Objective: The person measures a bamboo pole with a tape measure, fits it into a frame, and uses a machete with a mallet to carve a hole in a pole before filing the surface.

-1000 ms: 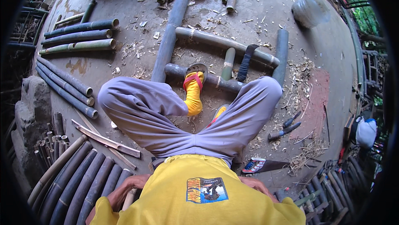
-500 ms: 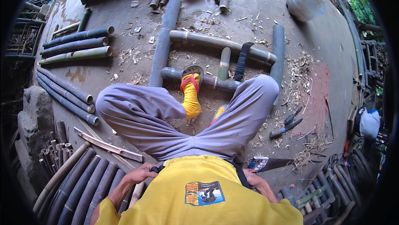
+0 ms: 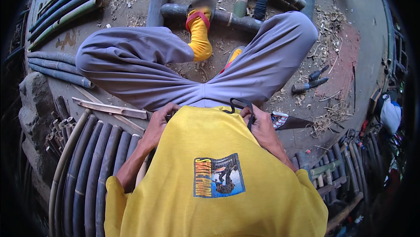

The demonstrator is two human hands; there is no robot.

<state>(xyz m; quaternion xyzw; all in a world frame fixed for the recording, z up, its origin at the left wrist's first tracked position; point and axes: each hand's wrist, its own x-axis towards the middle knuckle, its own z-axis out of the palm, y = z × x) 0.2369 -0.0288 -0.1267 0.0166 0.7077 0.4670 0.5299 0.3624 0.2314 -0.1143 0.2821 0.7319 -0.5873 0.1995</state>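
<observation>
Both my hands are at my waist, by the hem of the yellow shirt (image 3: 175, 149). My right hand (image 3: 264, 128) is closed on a thin black strap (image 3: 250, 108), which loops up over the shirt's front. On the other side, my left hand (image 3: 160, 122) has bent, closed fingers; the shirt hides their tips and whatever they grip. Beside my right hand lies a saw (image 3: 294, 122) with a patterned handle. Past my bent legs, a bamboo frame (image 3: 177, 10) lies on the ground, my sandalled foot against its near crosspiece. A black-wrapped strip (image 3: 264, 0) hangs over the frame.
Several dark bamboo poles (image 3: 89, 171) lie close by my left arm, with a split bamboo strip (image 3: 109, 107) ahead of them. More poles (image 3: 65, 22) lie at far left. Two dark-handled tools (image 3: 309, 85) rest among shavings at right. Bamboo pieces (image 3: 334, 167) are stacked by my right arm.
My view has tilted down toward my lap. Both hands have come forward and inward along the waist, and the black strap now shows as a loop at my right hand.
</observation>
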